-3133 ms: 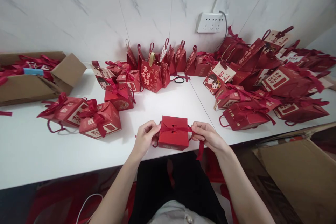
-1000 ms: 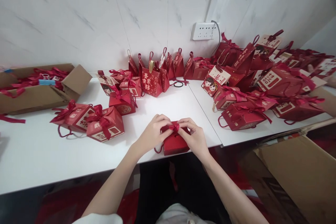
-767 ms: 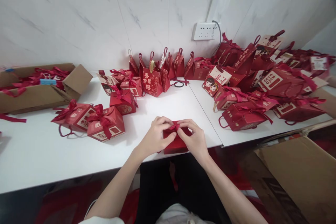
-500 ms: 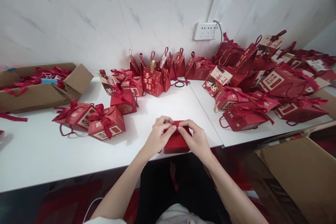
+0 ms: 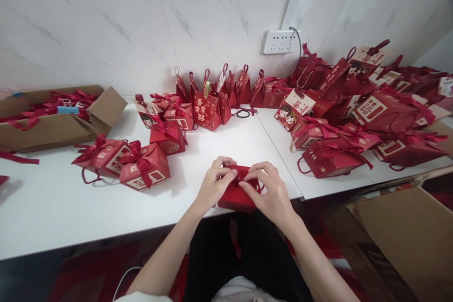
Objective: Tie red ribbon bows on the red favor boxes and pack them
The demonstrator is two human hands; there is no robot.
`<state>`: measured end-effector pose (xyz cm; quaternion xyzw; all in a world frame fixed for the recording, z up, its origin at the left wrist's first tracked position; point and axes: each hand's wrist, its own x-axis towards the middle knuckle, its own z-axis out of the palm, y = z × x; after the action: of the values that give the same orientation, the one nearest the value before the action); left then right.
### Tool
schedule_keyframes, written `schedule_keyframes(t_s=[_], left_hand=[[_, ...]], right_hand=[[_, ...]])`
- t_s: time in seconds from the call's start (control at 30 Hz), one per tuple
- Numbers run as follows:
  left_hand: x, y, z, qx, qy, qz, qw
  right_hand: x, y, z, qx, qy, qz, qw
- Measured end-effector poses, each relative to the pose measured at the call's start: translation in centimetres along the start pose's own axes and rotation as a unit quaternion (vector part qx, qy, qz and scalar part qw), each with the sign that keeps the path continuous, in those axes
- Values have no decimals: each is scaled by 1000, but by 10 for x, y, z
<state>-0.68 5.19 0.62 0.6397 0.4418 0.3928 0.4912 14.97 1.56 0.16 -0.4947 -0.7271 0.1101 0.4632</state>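
A small red gift box [image 5: 235, 199] stands at the front edge of the white table, right in front of me. My left hand [image 5: 215, 183] is at the left of its top, with thumb and forefinger pinched on a dark red ribbon. From the other side my right hand [image 5: 272, 193] reaches over the top, thumb and forefinger closing on the same ribbon. The fingers hide most of the ribbon, and a loop of it shows beside the right hand. A bit of cord pokes out at the box's lower left.
Two ribboned boxes [image 5: 145, 170] stand to the left, near an open cardboard carton [image 5: 46, 134] of ribbons. Triangular gift boxes [image 5: 207, 111] line the wall. Many more red boxes [image 5: 332, 155] are heaped on the right. A large carton [image 5: 406, 231] sits below the table's right side.
My right hand has moved a little right and down, away from my left fingertips. The box has tilted slightly and more of its top shows.
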Motion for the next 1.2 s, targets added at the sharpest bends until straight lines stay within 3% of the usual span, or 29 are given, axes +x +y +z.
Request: schedule_keyframes(t_s=[0.27, 0.5, 0.67, 0.83, 1.0, 1.1, 1.2], left_hand=[[-3, -3, 1, 71, 19, 42, 996], [-17, -7, 2, 221, 159, 119, 955], [-32, -11, 3, 247, 224, 150, 931], [-44, -19, 6, 173, 226, 116, 952], [-50, -22, 14, 95, 243, 32, 965], [-50, -20, 19, 60, 250, 10, 966], [-48, -18, 23, 23, 248, 4, 969]], right_hand=[[-4, -2, 2, -131, 51, -99, 985], [-1, 5, -7, -157, 18, -126, 979], [-4, 12, -12, -166, 2, -143, 976], [-6, 15, -22, -183, -10, -172, 968], [-9, 17, -28, -202, -7, -194, 960], [-14, 12, -28, -178, 6, -168, 970], [-21, 1, -26, -101, 16, -35, 994]])
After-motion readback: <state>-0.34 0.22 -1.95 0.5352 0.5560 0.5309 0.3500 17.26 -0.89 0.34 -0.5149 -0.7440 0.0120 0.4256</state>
